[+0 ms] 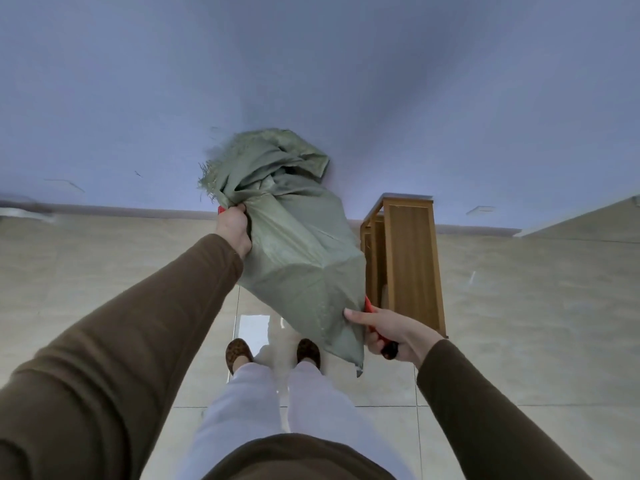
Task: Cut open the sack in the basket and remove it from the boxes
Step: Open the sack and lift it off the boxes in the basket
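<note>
A grey-green woven sack (pixel 298 244) hangs in the air in front of me, bulging and angular, with a frayed, crumpled open end at the top. My left hand (pixel 233 230) grips a bunch of the sack's fabric below that frayed end; a small red bit shows just above the hand. My right hand (pixel 391 332) holds a red-handled cutting tool with a black end (pixel 375 327) against the sack's lower right corner, the thumb lying on the fabric. The tool's blade is hidden. No basket and no boxes are in sight.
A wooden shelf unit (pixel 408 265) stands right behind the sack on the right, against the blue wall (pixel 311 64). Pale floor tiles (pixel 104 271) stretch around my feet (pixel 239 353), with a baseboard along the wall.
</note>
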`<state>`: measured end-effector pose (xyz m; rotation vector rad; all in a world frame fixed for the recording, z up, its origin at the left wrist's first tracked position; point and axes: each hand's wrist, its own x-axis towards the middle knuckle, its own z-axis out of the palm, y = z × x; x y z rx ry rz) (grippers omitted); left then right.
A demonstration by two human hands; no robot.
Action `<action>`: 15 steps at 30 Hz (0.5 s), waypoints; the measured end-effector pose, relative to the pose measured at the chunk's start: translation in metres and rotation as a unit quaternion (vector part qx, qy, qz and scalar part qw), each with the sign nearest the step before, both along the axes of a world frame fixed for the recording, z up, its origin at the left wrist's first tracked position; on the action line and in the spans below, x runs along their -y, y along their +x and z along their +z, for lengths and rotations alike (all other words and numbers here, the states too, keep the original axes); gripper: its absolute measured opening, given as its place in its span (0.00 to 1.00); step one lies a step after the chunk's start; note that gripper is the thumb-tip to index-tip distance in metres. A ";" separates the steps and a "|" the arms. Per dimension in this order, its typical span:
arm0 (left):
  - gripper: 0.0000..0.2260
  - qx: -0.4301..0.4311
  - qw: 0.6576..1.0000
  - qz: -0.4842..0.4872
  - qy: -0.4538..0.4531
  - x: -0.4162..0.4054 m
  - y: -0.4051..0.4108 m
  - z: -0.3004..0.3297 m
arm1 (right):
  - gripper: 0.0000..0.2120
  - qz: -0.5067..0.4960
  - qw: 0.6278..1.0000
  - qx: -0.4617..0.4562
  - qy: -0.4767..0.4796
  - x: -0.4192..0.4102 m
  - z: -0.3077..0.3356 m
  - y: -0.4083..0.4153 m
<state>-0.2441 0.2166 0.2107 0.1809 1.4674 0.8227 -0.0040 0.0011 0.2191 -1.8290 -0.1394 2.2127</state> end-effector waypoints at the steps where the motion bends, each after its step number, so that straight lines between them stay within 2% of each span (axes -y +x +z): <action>1: 0.18 0.007 1.000 0.006 -0.008 0.001 0.000 -0.002 | 0.31 -0.024 1.000 -0.003 0.002 0.000 0.002 -0.001; 4: 0.19 0.031 0.999 0.028 -0.024 0.002 0.000 -0.008 | 0.20 -0.053 0.997 0.006 0.056 -0.004 0.013 0.000; 7: 0.19 0.038 0.998 0.016 -0.049 -0.001 0.000 -0.012 | 0.17 -0.085 0.988 0.006 0.125 -0.016 0.026 0.001; 10: 0.18 0.074 0.993 -0.089 -0.027 0.003 0.003 -0.007 | 0.16 -0.150 0.973 0.003 0.172 -0.038 0.039 -0.004; 13: 0.17 0.071 0.976 -0.204 0.018 0.015 0.004 -0.006 | 0.12 -0.218 0.951 0.014 0.221 -0.067 0.043 -0.021; 15: 0.17 0.062 0.975 -0.208 0.039 0.022 0.001 -0.004 | 0.12 -0.262 0.932 0.019 0.250 -0.090 0.041 -0.034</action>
